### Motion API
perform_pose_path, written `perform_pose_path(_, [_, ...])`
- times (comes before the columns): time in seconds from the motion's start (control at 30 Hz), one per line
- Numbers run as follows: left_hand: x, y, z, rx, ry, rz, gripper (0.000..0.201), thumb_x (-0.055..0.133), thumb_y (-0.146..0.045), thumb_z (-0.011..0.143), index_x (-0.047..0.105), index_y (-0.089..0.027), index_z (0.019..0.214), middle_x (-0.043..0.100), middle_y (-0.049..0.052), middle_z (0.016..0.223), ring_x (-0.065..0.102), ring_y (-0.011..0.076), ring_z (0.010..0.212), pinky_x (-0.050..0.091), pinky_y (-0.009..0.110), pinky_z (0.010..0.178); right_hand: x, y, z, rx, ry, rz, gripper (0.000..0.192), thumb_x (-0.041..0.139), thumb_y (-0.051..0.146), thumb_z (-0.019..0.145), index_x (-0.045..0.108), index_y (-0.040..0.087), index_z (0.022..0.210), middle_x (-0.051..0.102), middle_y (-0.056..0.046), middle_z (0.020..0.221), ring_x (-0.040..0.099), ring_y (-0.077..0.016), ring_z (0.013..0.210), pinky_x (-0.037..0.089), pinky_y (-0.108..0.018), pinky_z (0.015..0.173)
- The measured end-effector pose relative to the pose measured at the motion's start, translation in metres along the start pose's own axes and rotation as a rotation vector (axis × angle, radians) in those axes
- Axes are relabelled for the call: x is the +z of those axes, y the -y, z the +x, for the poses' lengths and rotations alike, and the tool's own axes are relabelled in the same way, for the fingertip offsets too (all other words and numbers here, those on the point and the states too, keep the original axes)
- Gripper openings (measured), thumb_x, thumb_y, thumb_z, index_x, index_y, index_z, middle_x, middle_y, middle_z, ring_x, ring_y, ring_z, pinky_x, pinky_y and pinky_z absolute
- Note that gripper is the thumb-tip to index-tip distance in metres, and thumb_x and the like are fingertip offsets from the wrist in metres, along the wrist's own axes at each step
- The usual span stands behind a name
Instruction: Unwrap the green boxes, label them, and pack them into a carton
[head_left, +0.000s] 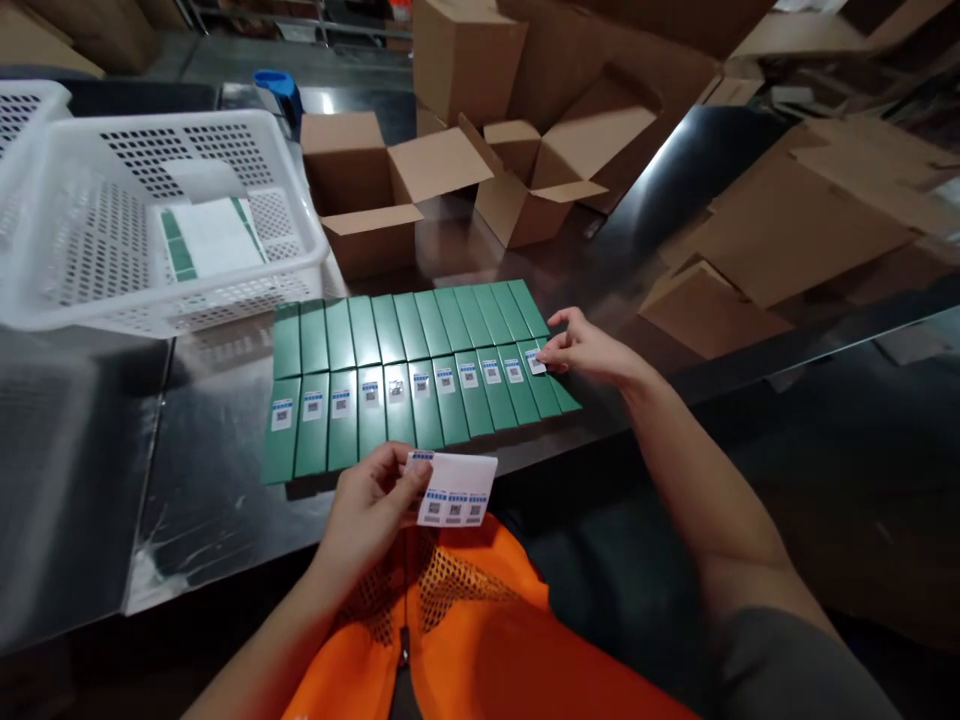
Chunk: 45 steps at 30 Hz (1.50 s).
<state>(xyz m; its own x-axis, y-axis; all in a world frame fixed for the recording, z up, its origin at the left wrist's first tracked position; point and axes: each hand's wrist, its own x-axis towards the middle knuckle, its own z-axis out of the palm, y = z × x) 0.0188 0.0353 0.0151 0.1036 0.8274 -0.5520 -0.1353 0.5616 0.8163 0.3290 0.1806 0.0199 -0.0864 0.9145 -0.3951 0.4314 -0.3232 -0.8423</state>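
Two rows of narrow green boxes (343, 430) lie side by side on the metal table. Along the near row, the boxes bear small white-and-blue labels with square codes; the far row shows plain green tops. My left hand (380, 492) pinches a white sheet of stickers (457, 485) in front of the boxes, with several printed labels along its lower edge. At the right end of the near row, my right hand (581, 345) has its fingertips on a label (535, 361) lying against a green box. Whether that label is fully stuck down cannot be seen.
A white plastic basket (259, 285) stands at the left, holding white-and-green items. Behind the boxes are open cartons (367, 245) and a blue-handled tool (279, 88). Flattened cardboard (832, 215) is piled at the right. The table's near edge runs just below the boxes.
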Motion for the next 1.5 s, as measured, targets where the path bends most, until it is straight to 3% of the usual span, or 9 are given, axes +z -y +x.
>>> perform_pose_path(0.17, [-0.002,0.002,0.002,0.024,-0.002,-0.004,0.050,0.085,-0.058,0.065,0.058,-0.017,0.077,0.067,0.001,0.068,0.065,0.0154,0.057,0.055,0.023,0.048,0.003,0.014,-0.003,0.001,-0.195,-0.379,0.055,0.082,0.023,0.063,0.041,0.026,0.099,0.059,0.005,0.066,0.057,-0.0184,0.060,0.040,-0.028,0.054])
perform_pose_path(0.3, [-0.001,0.002,0.003,0.061,-0.011,-0.010,0.051,0.084,-0.059,0.065,0.059,-0.017,0.078,0.066,0.001,0.068,0.064,0.0156,0.059,0.058,0.027,0.053,0.020,0.026,-0.022,-0.174,-0.385,-0.663,0.039,0.086,0.031,0.064,0.056,0.025,0.088,0.060,-0.001,0.077,0.059,-0.0229,0.072,0.046,-0.034,0.063])
perform_pose_path(0.53, [0.000,0.001,0.010,0.095,0.031,-0.030,0.051,0.082,-0.063,0.065,0.065,-0.017,0.080,0.064,0.001,0.070,0.062,0.0151,0.061,0.054,0.025,0.055,0.109,0.032,-0.081,-0.821,0.082,-0.307,0.021,0.076,0.032,0.086,0.071,0.023,0.105,0.068,-0.005,0.098,0.063,-0.0201,0.094,0.052,-0.036,0.083])
perform_pose_path(0.7, [-0.006,0.000,0.008,0.096,0.024,-0.001,0.055,0.074,-0.070,0.072,0.068,-0.016,0.079,0.059,-0.001,0.063,0.054,0.0116,0.056,0.046,0.020,0.053,0.136,0.018,-0.082,-1.232,-0.125,-0.418,0.011,0.065,0.021,0.094,0.073,0.024,0.101,0.071,-0.005,0.098,0.061,-0.0207,0.101,0.048,-0.039,0.090])
perform_pose_path(0.8, [-0.008,0.000,0.007,0.078,0.021,0.039,0.049,0.079,-0.063,0.071,0.069,-0.015,0.077,0.060,-0.001,0.062,0.053,0.0108,0.056,0.045,0.018,0.052,0.129,0.016,-0.086,-1.415,-0.060,-0.355,0.012,0.061,0.029,0.096,0.072,0.025,0.095,0.073,-0.003,0.102,0.063,-0.0211,0.107,0.049,-0.040,0.094])
perform_pose_path(0.93, [-0.009,0.002,0.009,0.053,-0.003,0.065,0.052,0.079,-0.065,0.069,0.070,-0.015,0.080,0.065,0.000,0.065,0.055,0.0123,0.057,0.047,0.020,0.053,0.079,0.020,-0.084,-1.030,-0.101,0.063,0.004,0.063,0.027,0.094,0.065,0.027,0.090,0.070,0.000,0.090,0.068,-0.0175,0.095,0.055,-0.034,0.085])
perform_pose_path(1.03, [-0.009,0.005,0.011,0.037,-0.015,0.079,0.055,0.079,-0.067,0.067,0.072,-0.015,0.084,0.070,0.003,0.071,0.059,0.0145,0.061,0.049,0.021,0.055,0.020,0.016,-0.061,-0.727,-0.213,0.072,0.008,0.066,0.022,0.089,0.062,0.022,0.095,0.065,0.001,0.079,0.064,-0.0134,0.069,0.052,-0.027,0.066])
perform_pose_path(1.17, [-0.008,0.007,0.011,0.065,-0.034,0.112,0.054,0.078,-0.067,0.068,0.071,-0.015,0.083,0.069,0.003,0.069,0.059,0.0146,0.061,0.050,0.021,0.056,-0.032,0.001,-0.024,-0.140,-0.081,0.060,0.060,0.076,0.019,0.070,0.048,0.024,0.122,0.060,0.008,0.062,0.058,-0.0133,0.056,0.045,-0.023,0.056])
perform_pose_path(1.5, [-0.012,0.009,0.007,0.051,-0.090,0.097,0.055,0.080,-0.067,0.065,0.072,-0.015,0.082,0.065,0.003,0.063,0.060,0.0161,0.059,0.049,0.022,0.052,-0.022,-0.008,-0.002,0.062,-0.071,-0.139,0.062,0.070,0.012,0.077,0.032,0.022,0.125,0.062,0.007,0.066,0.058,-0.0129,0.058,0.047,-0.023,0.057])
